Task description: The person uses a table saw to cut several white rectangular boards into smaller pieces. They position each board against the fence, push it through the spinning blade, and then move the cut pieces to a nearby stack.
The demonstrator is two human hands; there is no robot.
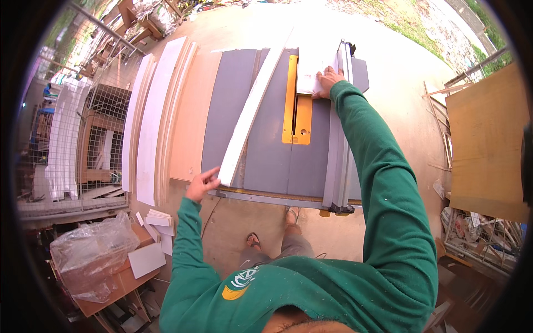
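Observation:
A grey table saw (266, 161) with a yellow throat plate (302, 119) around its blade slot stands before me. Over the left half of its top lies a long narrow white strip of board (250, 105), set at a slant and running past the far edge. My left hand (202, 185) is beside the strip's near end, its fingers stretched out; whether a fingertip touches it, I cannot tell. Farther off, my right hand (331, 80) rests with fingers spread on a white board piece (308, 83), between the throat plate and the grey rip fence (337, 144). The blade itself is not visible.
Left of the saw lie long white boards (161, 111) beside a light wooden panel (194, 122). A plastic-covered box (105, 250) and small white offcuts (160, 222) are at the lower left. A wire mesh fence (72, 205) stands at left, a large plywood sheet (488, 144) at right.

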